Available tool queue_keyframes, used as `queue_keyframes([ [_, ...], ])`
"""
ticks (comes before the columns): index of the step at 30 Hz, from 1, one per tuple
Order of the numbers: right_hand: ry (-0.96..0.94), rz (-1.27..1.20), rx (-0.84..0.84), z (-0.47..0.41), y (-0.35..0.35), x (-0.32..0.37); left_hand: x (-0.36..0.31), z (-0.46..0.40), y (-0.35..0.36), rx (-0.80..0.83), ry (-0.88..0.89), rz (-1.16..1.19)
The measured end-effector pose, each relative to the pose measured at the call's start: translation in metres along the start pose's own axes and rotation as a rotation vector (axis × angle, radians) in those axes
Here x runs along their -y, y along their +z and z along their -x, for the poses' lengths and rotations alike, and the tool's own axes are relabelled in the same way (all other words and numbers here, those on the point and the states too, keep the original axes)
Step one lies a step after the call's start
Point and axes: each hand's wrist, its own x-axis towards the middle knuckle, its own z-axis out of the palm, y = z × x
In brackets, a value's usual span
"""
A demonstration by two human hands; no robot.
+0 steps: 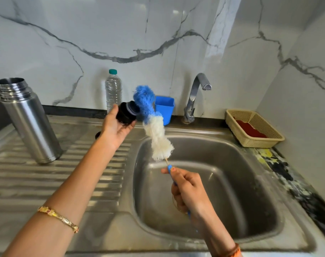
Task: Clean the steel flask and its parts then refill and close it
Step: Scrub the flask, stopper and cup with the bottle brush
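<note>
Head view: our left hand [114, 127] grips the black stopper [127, 113] at centre; our right hand [187, 190] pinches the brush [151, 117] handle over the sink [223, 141]. The flask [28, 121] stands uncapped at left. The basket [265, 140] at right holds something red.

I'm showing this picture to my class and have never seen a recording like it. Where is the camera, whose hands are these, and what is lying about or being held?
One camera, worn on the person's head, looks down at their own two bare hands. The left hand holds the flask's black stopper. The right hand grips a bottle brush with blue and white bristles, above the sink. The open steel flask stands on the draining board. Along the wall are a plastic water bottle, a blue cup, the tap and a basket.
</note>
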Motion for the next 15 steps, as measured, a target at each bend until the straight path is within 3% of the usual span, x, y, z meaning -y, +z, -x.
queue_keyframes([
  [5, -0.177, 0.149, 0.012, 0.013, 0.004, -0.001, -0.011, -0.012, 0.005, -0.044, 0.017, 0.177],
  [12, -0.224, 0.151, -0.073, -0.007, 0.004, 0.004, 0.012, -0.001, 0.010, 0.008, -0.063, 0.083],
  [15, -0.300, 0.275, -0.026, 0.004, 0.007, -0.005, 0.003, -0.008, 0.006, -0.026, -0.046, 0.180],
])
